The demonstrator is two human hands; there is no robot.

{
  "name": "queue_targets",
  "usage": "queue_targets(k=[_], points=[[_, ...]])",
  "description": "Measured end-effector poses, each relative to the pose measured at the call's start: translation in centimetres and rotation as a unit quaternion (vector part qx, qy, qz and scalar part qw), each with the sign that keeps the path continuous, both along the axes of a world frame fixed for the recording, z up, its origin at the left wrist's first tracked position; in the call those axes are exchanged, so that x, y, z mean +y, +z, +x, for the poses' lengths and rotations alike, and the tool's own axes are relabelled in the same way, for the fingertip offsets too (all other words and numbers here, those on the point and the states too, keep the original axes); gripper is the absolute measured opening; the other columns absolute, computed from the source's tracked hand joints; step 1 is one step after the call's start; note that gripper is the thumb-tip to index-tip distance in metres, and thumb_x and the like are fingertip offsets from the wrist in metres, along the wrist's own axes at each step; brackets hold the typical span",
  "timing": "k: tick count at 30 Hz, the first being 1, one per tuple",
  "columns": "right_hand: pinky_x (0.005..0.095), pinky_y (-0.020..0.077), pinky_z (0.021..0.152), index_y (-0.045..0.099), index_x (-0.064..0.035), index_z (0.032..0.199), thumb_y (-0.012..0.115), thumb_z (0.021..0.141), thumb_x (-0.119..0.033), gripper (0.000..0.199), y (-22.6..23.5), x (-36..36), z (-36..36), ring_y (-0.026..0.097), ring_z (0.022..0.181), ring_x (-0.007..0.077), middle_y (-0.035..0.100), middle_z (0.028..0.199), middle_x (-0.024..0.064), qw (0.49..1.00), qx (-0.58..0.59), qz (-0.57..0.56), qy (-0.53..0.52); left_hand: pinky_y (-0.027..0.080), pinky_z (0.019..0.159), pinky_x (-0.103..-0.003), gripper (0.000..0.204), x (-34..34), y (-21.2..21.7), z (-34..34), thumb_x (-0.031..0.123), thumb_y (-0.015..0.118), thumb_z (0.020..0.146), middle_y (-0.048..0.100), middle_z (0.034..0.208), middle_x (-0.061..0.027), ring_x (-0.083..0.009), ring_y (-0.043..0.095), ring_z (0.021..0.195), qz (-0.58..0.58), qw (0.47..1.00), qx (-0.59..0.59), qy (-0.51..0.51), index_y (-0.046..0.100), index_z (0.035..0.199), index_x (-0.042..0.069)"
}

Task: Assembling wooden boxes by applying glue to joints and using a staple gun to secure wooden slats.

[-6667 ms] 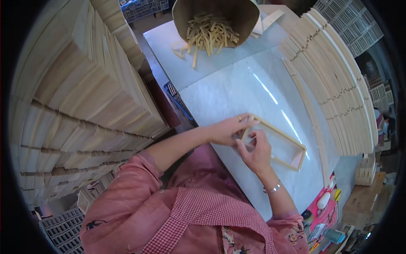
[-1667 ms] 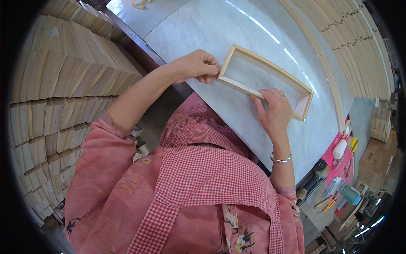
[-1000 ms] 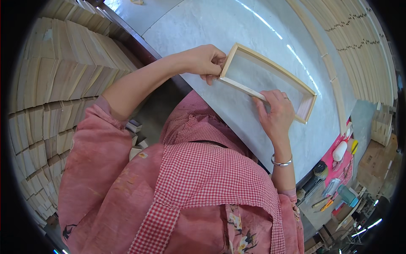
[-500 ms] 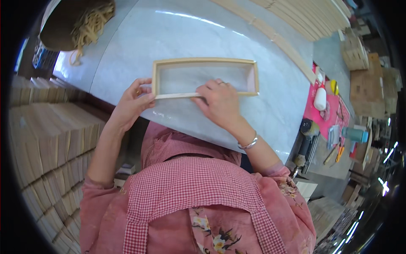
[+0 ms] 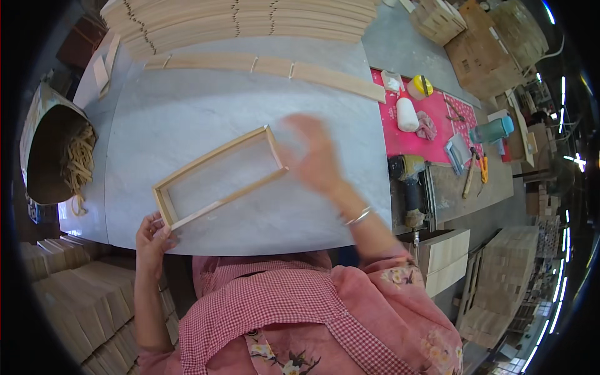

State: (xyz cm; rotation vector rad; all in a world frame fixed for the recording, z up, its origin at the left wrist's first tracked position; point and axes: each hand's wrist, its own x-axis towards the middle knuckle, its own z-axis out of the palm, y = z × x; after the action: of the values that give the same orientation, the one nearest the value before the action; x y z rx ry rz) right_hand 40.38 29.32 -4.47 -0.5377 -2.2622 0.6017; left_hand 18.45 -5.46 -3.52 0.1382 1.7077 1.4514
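Frame of pale wood lies flat on the grey table, long axis running from the left hand, whose fingers pinch its near corner, toward the blurred right hand, fingers spread open just beside its far end.

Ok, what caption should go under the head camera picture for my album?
Left hand grips a corner of a rectangular wooden frame on a grey table; the blurred right hand hovers open beside it.

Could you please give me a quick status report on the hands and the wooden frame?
Left hand grips the near-left corner of the wooden frame. Right hand blurred, open, off the frame beside its right end. Frame flat on the grey table; nothing on it.
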Motion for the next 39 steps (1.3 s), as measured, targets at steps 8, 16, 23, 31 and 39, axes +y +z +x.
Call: queue_targets(k=[8,16,23,31,39], points=[[0.0465,0.0563,0.072,0.071,0.0036,0.100,0.071,0.083,-0.063,0.068,-2.9,25.2,20.9,0.071,0.082,0.0404,0.073,0.093,0.0243,0.818,-0.349,0.001,-0.457,0.050,0.096,-0.040,0.044,1.8,0.4,5.2,0.006,0.074,0.083,0.060,0.130,-0.0173,-0.0316,0.059,0.111,-0.066,0.742,0.663,-0.069,0.064,0.125,0.003],[0.0406,0.0583,0.071,0.066,0.0078,0.108,0.077,0.081,-0.060,0.074,-6.0,28.1,22.8,0.071,0.080,0.0352,0.072,0.090,0.0242,0.840,-0.228,-0.002,-0.493,0.042,0.102,-0.042,0.037,7.3,-2.6,8.6,0.007,0.058,0.090,0.062,0.118,-0.0081,-0.0275,0.058,0.107,-0.025,0.693,0.710,-0.123,0.065,0.126,0.006],[0.0223,0.0495,0.054,0.053,0.0028,0.122,0.079,0.089,-0.035,0.056,6.0,13.4,13.4,0.066,0.069,0.0173,0.067,0.086,0.0173,0.891,0.243,-0.250,-0.291,0.042,0.109,-0.044,0.036,7.8,-4.2,6.9,0.004,0.061,0.089,0.063,0.117,-0.0066,-0.0267,0.059,0.108,0.012,0.672,0.733,-0.104,0.066,0.124,0.006],[0.0239,0.0484,0.052,0.054,-0.0027,0.131,0.069,0.094,-0.020,0.043,4.2,-1.4,4.9,0.060,0.070,0.0180,0.063,0.106,0.0155,0.905,0.253,-0.333,-0.078,0.031,0.120,-0.052,0.044,8.9,-4.5,11.4,0.018,0.067,0.089,0.060,0.134,-0.0110,-0.0310,0.053,0.130,0.024,0.632,0.766,-0.110,0.061,0.132,0.007],[0.0331,0.0554,0.082,0.053,-0.0046,0.130,0.077,0.083,-0.011,0.053,2.6,-12.0,-2.0,0.061,0.100,0.0247,0.059,0.124,0.0143,0.937,0.052,-0.327,0.115,0.025,0.123,-0.055,0.054,7.9,-6.2,12.2,0.035,0.067,0.090,0.051,0.143,-0.0190,-0.0368,0.044,0.140,0.058,0.664,0.734,-0.130,0.058,0.133,0.003]])
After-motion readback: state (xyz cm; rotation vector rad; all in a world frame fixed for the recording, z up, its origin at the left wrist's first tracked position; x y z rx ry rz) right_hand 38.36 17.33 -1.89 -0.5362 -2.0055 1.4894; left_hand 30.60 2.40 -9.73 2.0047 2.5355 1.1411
